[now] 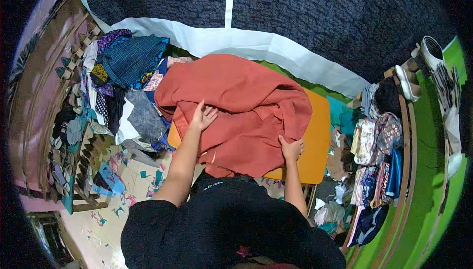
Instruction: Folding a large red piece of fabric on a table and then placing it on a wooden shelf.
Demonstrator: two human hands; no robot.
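A large rust-red cloth [231, 84] lies bunched in folds over a small orange-yellow table [318, 123] in front of me. Its near edge hangs towards my lap. My left hand [204, 116] rests on the left part of the fabric, palm turned partly up, fingers apart and gripping nothing. At the cloth's right side, my right hand [291, 148] is closed on the edge, the thumb on top and some fingers hidden by the folds.
Folded dark and patterned fabrics [130, 59] pile up at the left, beside a wooden rack [81, 180]. Scraps [116, 170] litter the floor. More clothes [367, 141] sit at the right by wooden rails. A dark patterned curtain [305, 17] with a white border hangs behind.
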